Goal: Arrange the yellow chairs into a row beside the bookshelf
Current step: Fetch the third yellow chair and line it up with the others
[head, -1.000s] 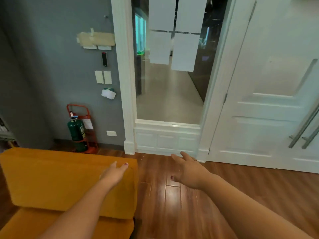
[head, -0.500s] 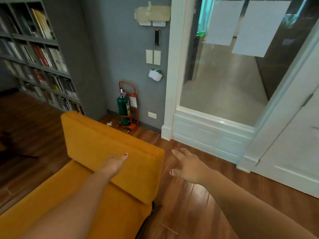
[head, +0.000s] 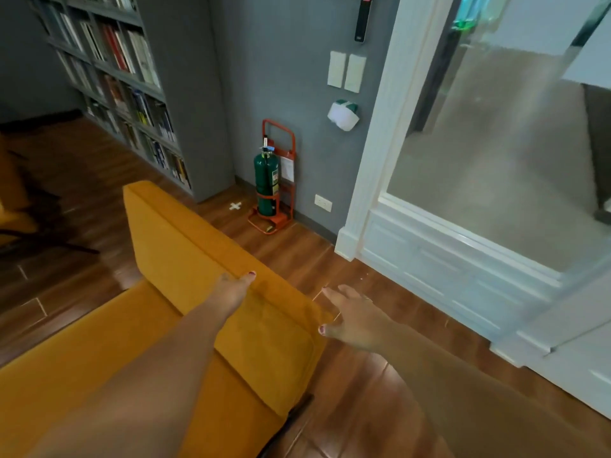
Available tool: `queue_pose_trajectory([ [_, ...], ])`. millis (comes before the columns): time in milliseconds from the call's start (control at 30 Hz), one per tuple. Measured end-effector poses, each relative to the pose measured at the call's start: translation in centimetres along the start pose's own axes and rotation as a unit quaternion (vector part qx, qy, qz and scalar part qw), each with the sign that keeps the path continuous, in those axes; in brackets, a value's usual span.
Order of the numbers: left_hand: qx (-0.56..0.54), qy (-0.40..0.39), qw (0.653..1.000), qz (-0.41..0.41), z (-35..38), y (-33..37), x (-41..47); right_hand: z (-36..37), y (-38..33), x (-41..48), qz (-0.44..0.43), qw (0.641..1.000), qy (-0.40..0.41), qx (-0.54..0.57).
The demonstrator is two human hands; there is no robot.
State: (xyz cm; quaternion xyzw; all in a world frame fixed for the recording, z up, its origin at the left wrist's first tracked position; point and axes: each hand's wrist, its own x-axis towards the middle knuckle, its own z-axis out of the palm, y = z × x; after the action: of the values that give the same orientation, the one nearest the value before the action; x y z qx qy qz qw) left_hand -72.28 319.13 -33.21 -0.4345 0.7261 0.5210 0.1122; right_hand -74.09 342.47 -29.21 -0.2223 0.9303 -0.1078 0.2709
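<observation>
1. Yellow upholstered chair with a thick back cushion (head: 185, 259): lower left of the view, standing on the glossy brown wooden plank floor (head: 347, 269), seat towards the camera, back cushion running diagonally from near the bookshelf to the middle of the view.
2. Tall grey bookshelf packed with upright books (head: 132, 77): upper left, near end close to the far corner of the chair's back cushion, not touching.
3. Left grip (head: 231, 289), a bare hand: resting on the top edge of the back cushion, one red-nailed finger lying straight along the fabric. Other fingers foreshortened, so cannot tell whether curled over the edge or flat.
4. Right grip (head: 353, 319), also a bare hand: fingers spread and straight, holding nothing, above the floor just beside the right end of the back cushion. Thumb tip next to the cushion corner, contact impossible to judge.
5. Second yellow chair (head: 10, 206): only a sliver at the far left edge, dark legs beneath, well apart from the first.
6. Green fire extinguisher in a red metal stand (head: 267, 180): upright against the grey wall (head: 281, 61), between the bookshelf and the white door frame (head: 380, 143).
7. Small white tape cross (head: 235, 205): on the floor just left of the extinguisher stand, beyond the back cushion.
8. Large glass panel (head: 496, 160): right of the white frame, above white panelled woodwork.
</observation>
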Motion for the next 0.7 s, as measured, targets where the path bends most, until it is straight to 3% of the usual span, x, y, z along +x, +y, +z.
queue_pose_trajectory([
  [500,-0.088,0.073,0.992,-0.052,3.7,0.8,5.6,3.5,1.8,9.9,-0.075,0.984,-0.159,0.040],
  [700,-0.004,0.160,0.980,-0.117,7.1,2.7,6.4,4.9,3.2,11.9,-0.089,0.972,-0.188,0.104],
])
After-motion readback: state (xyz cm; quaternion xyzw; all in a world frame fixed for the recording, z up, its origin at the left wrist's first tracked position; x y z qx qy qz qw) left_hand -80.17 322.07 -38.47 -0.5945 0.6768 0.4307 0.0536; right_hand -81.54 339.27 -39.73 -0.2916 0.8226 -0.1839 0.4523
